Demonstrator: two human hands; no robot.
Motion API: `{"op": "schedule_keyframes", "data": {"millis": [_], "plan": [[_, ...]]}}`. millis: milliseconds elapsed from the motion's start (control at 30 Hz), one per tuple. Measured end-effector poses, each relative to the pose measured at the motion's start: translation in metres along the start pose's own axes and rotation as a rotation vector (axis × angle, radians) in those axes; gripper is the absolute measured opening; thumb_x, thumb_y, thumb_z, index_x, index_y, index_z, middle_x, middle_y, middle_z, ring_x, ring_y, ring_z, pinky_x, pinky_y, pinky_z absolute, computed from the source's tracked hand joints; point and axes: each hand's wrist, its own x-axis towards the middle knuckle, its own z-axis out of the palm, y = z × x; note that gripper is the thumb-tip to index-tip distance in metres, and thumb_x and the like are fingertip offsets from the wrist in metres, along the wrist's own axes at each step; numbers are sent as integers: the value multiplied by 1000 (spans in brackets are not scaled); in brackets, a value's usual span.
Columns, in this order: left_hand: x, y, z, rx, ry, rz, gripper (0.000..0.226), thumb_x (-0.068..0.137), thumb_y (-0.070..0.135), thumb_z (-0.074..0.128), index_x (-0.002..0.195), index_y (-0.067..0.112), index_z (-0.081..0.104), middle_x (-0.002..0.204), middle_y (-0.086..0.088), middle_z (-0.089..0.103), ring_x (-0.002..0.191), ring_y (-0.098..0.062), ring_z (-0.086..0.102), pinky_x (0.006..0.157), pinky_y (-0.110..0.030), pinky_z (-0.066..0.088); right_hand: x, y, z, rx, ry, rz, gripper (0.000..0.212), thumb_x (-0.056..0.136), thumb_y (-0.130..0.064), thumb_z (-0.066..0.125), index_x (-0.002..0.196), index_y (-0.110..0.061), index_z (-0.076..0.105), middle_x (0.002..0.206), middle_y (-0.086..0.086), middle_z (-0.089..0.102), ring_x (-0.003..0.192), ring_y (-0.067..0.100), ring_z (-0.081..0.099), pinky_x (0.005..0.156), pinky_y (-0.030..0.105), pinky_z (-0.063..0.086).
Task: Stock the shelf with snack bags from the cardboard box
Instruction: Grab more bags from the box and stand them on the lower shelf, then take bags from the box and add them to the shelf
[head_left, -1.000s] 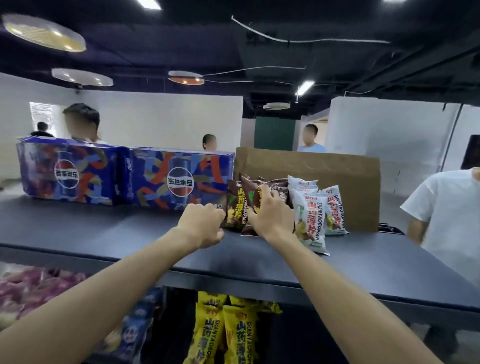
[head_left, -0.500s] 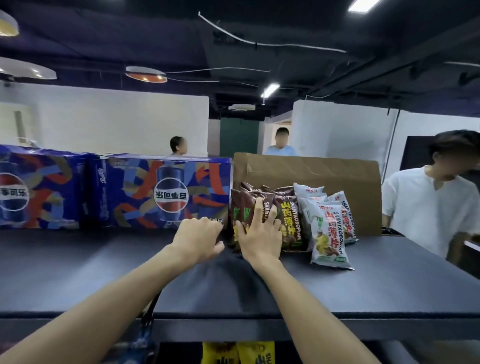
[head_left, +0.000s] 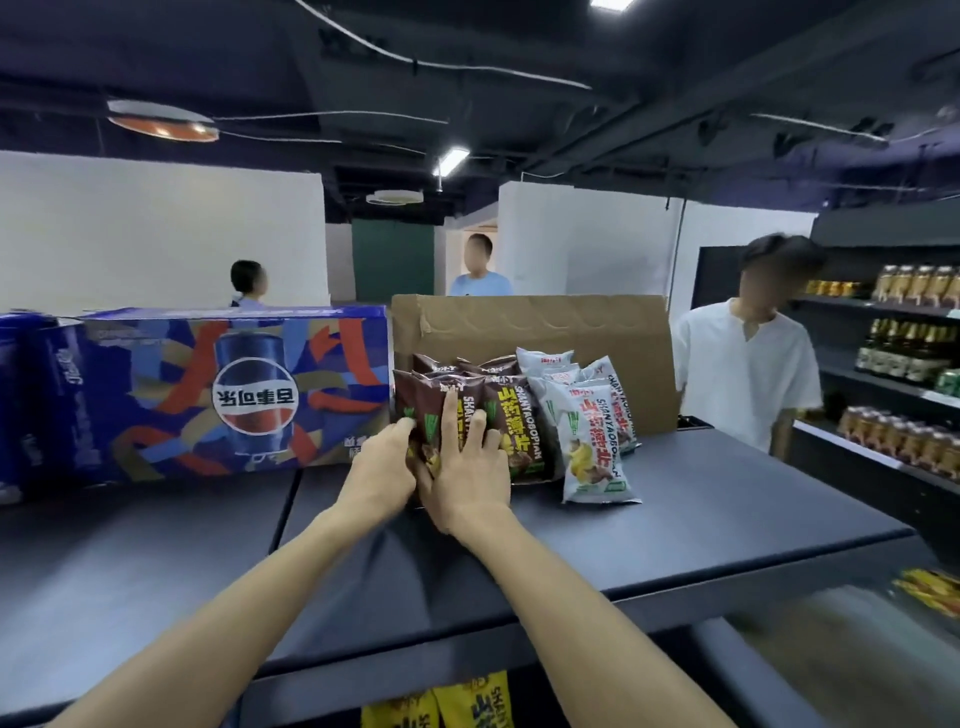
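Observation:
A row of brown snack bags (head_left: 514, 415) stands upright on the dark shelf top (head_left: 701, 519), with white snack bags (head_left: 592, 447) to their right. Both rows lean back against a flat cardboard box panel (head_left: 545, 327). My left hand (head_left: 382, 467) curls around the left edge of the front brown bag. My right hand (head_left: 467, 467) lies flat against the face of that bag with its fingers spread. The lower part of the front bag is hidden behind my hands.
A blue Pepsi carton (head_left: 234, 395) stands just left of the bags. Yellow snack bags (head_left: 467, 701) hang on the shelf below. A person in a white shirt (head_left: 743, 374) stands at the right by a drinks shelf (head_left: 904, 353). Two more people stand further back.
My left hand has moved right and closed on the front brown bag's edge. My right hand has stayed spread on the bags. The view has turned right, showing the drinks shelf.

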Motion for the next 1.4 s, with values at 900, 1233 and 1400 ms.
{"op": "schedule_keyframes", "data": {"millis": [900,1233,1400], "plan": [[-97,259,45,654,-204,335,22,87,29,55,106,18,57,106,-4,64,95,-28,61,69,-35,46,-141,243,-181,-220,-99,-98,19,89,-23,54,105,-13,55,105,10,66,98,33,62,68,35,35],[-147,433,197,505,-339,581,21,84,30,53,99,20,62,104,-6,67,95,-31,63,70,-33,43,-243,433,-246,-311,-158,173,24,92,-32,54,110,-16,54,108,10,65,100,34,63,70,37,41],[-171,455,257,427,-442,634,21,88,33,52,98,17,62,99,-5,67,90,-32,64,69,-33,46,-277,486,-231,-290,-231,281,18,94,-34,51,103,-19,54,102,8,66,93,33,63,71,37,46]]}}
